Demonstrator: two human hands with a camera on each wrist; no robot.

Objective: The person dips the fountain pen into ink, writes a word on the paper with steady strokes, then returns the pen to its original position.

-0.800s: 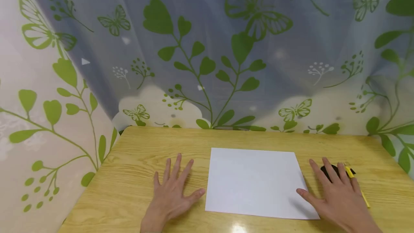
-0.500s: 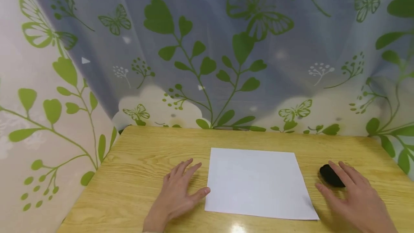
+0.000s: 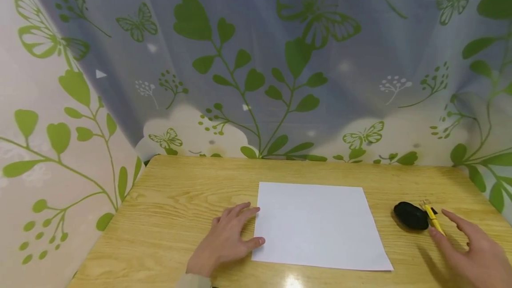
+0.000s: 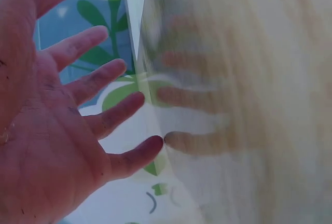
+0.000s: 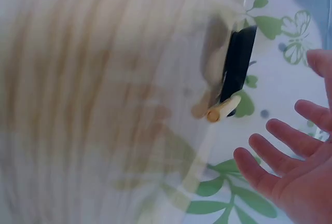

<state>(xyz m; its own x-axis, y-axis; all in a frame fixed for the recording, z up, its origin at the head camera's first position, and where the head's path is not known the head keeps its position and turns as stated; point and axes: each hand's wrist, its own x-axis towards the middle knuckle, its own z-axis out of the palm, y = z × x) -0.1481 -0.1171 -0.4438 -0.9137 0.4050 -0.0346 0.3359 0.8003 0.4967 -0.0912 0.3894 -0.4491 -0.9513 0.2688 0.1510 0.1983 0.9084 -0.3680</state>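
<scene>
A white sheet of paper [image 3: 320, 226] lies flat in the middle of the wooden table. My left hand [image 3: 226, 239] is at its left edge, the thumb tip over the lower left of the sheet and the fingers spread. The left wrist view shows that palm [image 4: 57, 130] facing the table, holding nothing. To the right of the sheet sit a black oval object [image 3: 411, 216] and, beside it, a slim yellow pen-like tool [image 3: 434, 219] with a metallic end. My right hand [image 3: 476, 252] is spread around the tool's near end, thumb close to it; contact is hard to tell.
The light wooden table [image 3: 192, 186] has a glossy top that mirrors the hands in the wrist views. Behind it hangs a blue and white curtain [image 3: 256, 57] with green leaves and butterflies, continuing down the left side.
My right hand has moved right, off the black object and the yellow tool, uncovering both. My left hand has shifted right to the paper's edge, its fingers less stretched.
</scene>
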